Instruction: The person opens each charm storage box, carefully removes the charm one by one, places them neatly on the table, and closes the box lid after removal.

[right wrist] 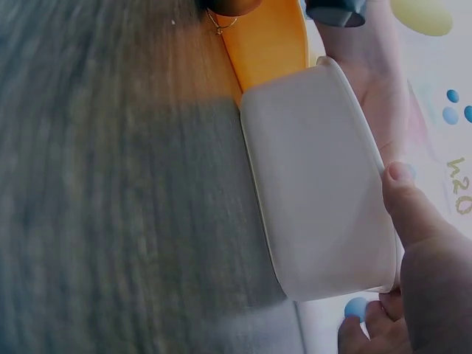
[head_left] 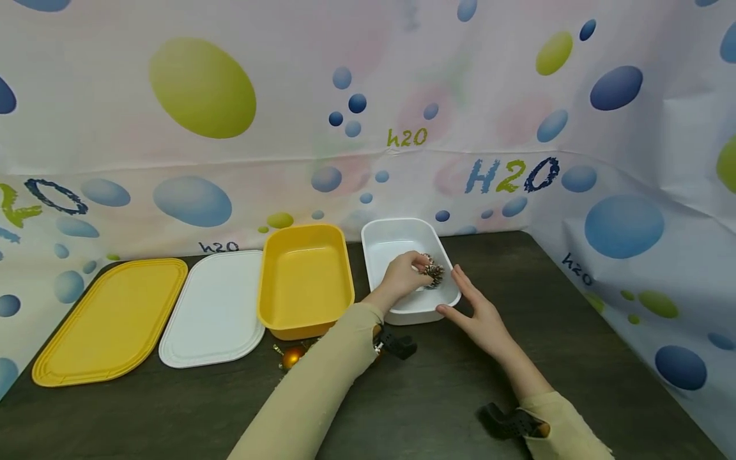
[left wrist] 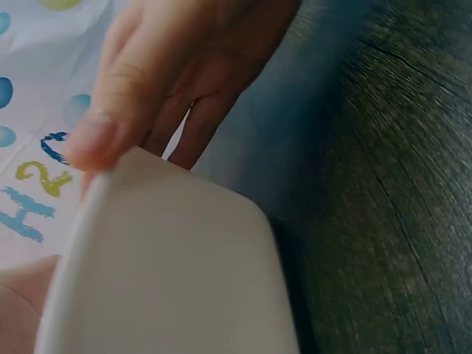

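In the head view my left hand [head_left: 400, 276] reaches into a white container [head_left: 391, 233] and pinches a brown pine cone with pale tips [head_left: 435, 273]. The cone is low inside the container, partly covered by the fingers. My right hand [head_left: 482, 321] spans the container's near right corner. Its fingers lie fairly straight along the outer side, and its thumb touches the near rim. From the right wrist view, the right thumb [right wrist: 413, 206] rests at the rim above the container's plain outer wall [right wrist: 317, 192]. The walls hide the cone in both wrist views.
A yellow container [head_left: 307, 278] stands directly left of the white one. Further left lie a white lid [head_left: 215, 310] and a yellow lid [head_left: 112, 322]. An orange ornament [head_left: 293, 356] lies before the yellow container, partly behind the left sleeve [head_left: 322, 390]. A patterned sheet [head_left: 287, 147] hangs behind the table.
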### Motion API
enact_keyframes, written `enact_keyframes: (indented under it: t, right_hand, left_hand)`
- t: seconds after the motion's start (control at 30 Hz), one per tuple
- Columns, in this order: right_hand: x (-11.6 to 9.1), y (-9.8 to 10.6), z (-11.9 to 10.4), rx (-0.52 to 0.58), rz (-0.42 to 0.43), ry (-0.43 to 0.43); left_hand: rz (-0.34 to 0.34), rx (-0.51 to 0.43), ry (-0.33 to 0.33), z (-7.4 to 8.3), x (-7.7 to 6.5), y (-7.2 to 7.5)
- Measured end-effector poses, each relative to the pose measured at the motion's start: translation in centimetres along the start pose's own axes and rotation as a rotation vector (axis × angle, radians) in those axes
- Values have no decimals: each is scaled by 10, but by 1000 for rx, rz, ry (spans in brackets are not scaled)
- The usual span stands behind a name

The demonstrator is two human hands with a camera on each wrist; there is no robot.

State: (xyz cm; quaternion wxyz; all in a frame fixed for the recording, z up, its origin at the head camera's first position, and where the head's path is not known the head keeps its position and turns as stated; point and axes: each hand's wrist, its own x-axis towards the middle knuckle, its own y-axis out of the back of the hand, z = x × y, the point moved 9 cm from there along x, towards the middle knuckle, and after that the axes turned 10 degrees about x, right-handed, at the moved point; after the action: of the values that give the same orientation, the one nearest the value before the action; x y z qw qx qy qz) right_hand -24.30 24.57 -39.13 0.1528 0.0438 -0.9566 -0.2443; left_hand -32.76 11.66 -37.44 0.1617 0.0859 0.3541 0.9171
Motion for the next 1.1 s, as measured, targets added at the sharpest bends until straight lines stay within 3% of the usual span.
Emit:
enact_keyframes:
  t: [0.2,0.43,0.73,1.1]
  right_hand:
    - [0,-3,-2,41,-21,2]
    - [-4,-4,-28,119,-40,14]
    - [-1,-4,-2,116,-27,10]
    - [-7,-1,-39,103,-27,3]
  left_hand:
    - [-23,36,-4,1,6,-7]
    - [-28,63,-11,5,9,-12]
    - [9,116,-24,6,10,-11]
    - [6,190,-55,7,8,-14]
